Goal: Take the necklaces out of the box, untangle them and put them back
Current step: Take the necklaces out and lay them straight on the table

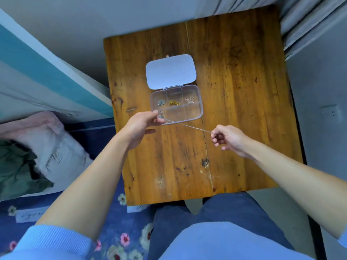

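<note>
While our left hand (141, 123) and right hand (228, 138) pinch a thin chain (189, 126) taut over the table (234, 91), open box (176, 104) behind holds three tangles

Wooden worktop (234, 94) with dark knots and a lengthwise seam, its far edge against a pale grey wall (93, 21). Grey curtain (309, 21) folds at its far right corner. Left of it a teal and white panel (37, 59), then crumpled pink bedding (47, 139) and green fabric (16, 171). Blue floral carpet (120, 239) below its near edge. Soft, even light.
</note>
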`<act>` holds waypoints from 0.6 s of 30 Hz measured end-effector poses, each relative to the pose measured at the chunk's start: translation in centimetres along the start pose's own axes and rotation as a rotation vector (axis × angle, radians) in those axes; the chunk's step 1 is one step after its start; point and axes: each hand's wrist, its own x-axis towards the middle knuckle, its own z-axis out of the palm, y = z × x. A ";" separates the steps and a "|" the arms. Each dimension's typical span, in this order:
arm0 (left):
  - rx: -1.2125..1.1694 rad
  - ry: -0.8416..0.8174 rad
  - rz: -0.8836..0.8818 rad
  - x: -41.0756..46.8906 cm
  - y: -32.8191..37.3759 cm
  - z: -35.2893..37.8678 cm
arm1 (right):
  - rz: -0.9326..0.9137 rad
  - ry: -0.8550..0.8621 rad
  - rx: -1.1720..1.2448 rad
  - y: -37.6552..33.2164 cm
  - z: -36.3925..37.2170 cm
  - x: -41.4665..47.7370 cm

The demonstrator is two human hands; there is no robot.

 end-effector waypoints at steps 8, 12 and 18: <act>-0.030 0.018 -0.081 -0.5 -4.9 -8.2 | 0.067 0.037 -0.158 3.8 9.8 -0.7; 0.125 0.131 -0.054 0.7 -7.1 -11.6 | 0.106 0.069 -0.137 7.1 16.2 0.0; 0.332 0.233 0.026 4.2 -9.9 -11.6 | 0.148 0.093 -0.122 10.7 23.6 1.9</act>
